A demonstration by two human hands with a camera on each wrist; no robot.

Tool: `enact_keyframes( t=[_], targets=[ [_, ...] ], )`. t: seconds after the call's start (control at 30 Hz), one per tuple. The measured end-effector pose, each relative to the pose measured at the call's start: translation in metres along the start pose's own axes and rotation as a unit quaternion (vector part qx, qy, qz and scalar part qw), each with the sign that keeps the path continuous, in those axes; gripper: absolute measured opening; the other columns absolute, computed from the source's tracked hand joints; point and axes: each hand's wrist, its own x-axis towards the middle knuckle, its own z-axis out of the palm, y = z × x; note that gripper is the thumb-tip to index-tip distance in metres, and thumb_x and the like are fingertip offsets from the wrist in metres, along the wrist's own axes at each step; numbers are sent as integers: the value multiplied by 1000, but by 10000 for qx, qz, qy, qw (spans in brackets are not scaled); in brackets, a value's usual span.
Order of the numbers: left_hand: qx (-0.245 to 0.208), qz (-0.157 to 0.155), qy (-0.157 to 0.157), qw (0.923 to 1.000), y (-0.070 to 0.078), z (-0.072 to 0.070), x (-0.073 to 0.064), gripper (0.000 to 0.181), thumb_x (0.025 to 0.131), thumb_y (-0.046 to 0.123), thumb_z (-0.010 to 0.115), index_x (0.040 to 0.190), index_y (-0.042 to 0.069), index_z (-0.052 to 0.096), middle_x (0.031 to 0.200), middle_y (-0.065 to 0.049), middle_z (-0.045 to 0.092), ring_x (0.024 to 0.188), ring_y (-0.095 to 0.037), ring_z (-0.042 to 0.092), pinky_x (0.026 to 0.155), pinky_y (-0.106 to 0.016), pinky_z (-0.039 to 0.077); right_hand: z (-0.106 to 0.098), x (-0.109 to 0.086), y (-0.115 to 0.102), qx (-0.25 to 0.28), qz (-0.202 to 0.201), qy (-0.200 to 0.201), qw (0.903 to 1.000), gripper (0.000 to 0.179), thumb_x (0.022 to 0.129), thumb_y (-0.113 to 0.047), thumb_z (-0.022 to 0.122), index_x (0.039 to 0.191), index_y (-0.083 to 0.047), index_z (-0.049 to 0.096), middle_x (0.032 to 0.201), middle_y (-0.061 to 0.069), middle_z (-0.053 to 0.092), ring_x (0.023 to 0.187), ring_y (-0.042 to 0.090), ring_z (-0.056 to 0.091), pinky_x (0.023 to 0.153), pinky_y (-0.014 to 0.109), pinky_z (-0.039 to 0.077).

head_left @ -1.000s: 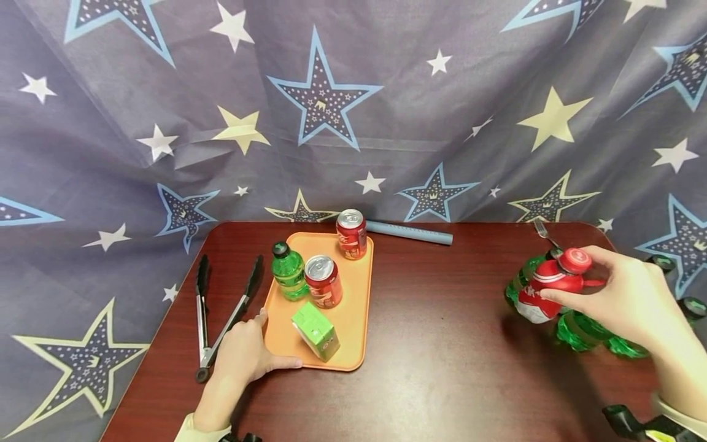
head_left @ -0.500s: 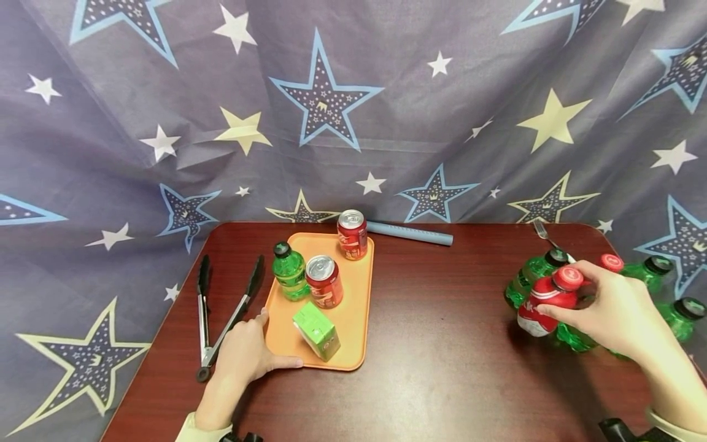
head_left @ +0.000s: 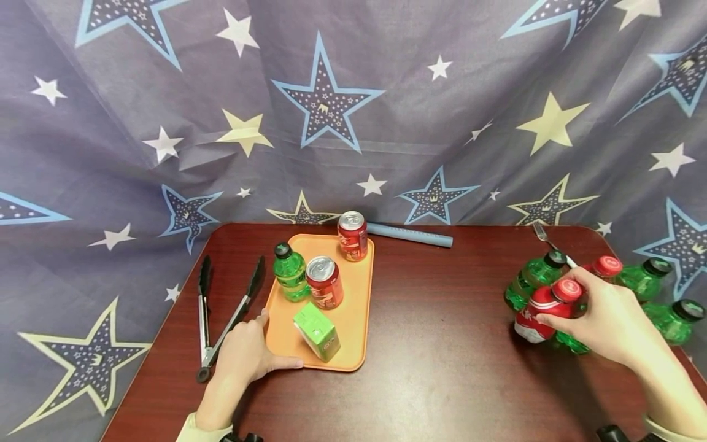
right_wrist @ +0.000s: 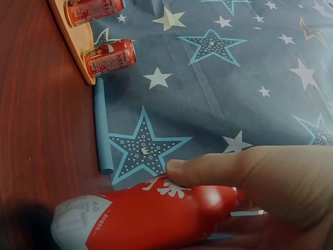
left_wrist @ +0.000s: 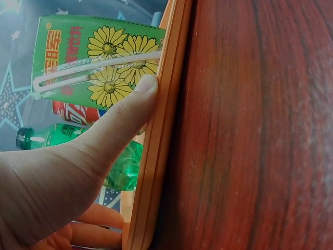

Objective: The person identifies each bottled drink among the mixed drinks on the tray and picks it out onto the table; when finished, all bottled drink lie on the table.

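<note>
In the head view my right hand (head_left: 607, 313) holds a small red bottle (head_left: 544, 313) with a red cap, thumb on the near side. The right wrist view shows that bottle (right_wrist: 151, 216) with its white base towards the table; whether it touches the wood I cannot tell. Over at the left, my left hand (head_left: 245, 350) rests on the near-left corner of an orange tray (head_left: 353, 319), thumb extended along the rim. On the tray stand a green drink carton (head_left: 316, 331), a green bottle (head_left: 289, 273) and two red soda cans (head_left: 324, 282). The carton (left_wrist: 99, 62) bears a straw.
Several green bottles (head_left: 533, 279) and another red-capped bottle (head_left: 607, 266) cluster around my right hand. Open tongs (head_left: 207, 356) lie left of the tray. A blue-grey rod (head_left: 411, 235) and a fork (head_left: 541, 232) lie near the back edge, before a star-patterned cloth (head_left: 464, 104).
My right hand has lowered the red bottle and shifted slightly left, uncovering more of the bottles behind it. The left hand and tray stay where they were.
</note>
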Motion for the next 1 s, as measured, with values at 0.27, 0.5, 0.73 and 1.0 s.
enact_keyframes(
  t=[0.27,0.5,0.73,1.0],
  targets=[
    [19,-36,-76,10000,1,0,-1,144,42,82,92,143,-15,56,97,-34,73,86,-44,73,76,-56,59,3,-1,2,21,90,-106,9999,61,61,-33,104,98,-14,60,77,0,66,61,16,52,55,33,40],
    [76,-48,-82,9999,1,-1,0,145,42,82,92,143,-14,56,97,-34,73,86,-44,73,75,-55,59,4,0,1,34,102,-125,9999,58,62,-33,104,96,-16,59,76,0,65,61,17,52,56,34,41],
    [87,-21,-58,9999,0,-1,1,145,41,83,92,143,-14,56,96,-33,73,85,-44,73,74,-55,59,7,-2,2,70,41,-148,9999,58,62,-31,104,96,-15,60,77,0,65,62,16,53,55,32,40],
    [58,-13,-63,10000,-1,-1,0,144,43,83,92,142,-15,56,97,-34,73,86,-44,73,74,-56,59,11,-2,3,29,-59,-90,9999,58,62,-28,104,96,-14,60,79,2,66,62,17,55,55,33,41]
  ],
)
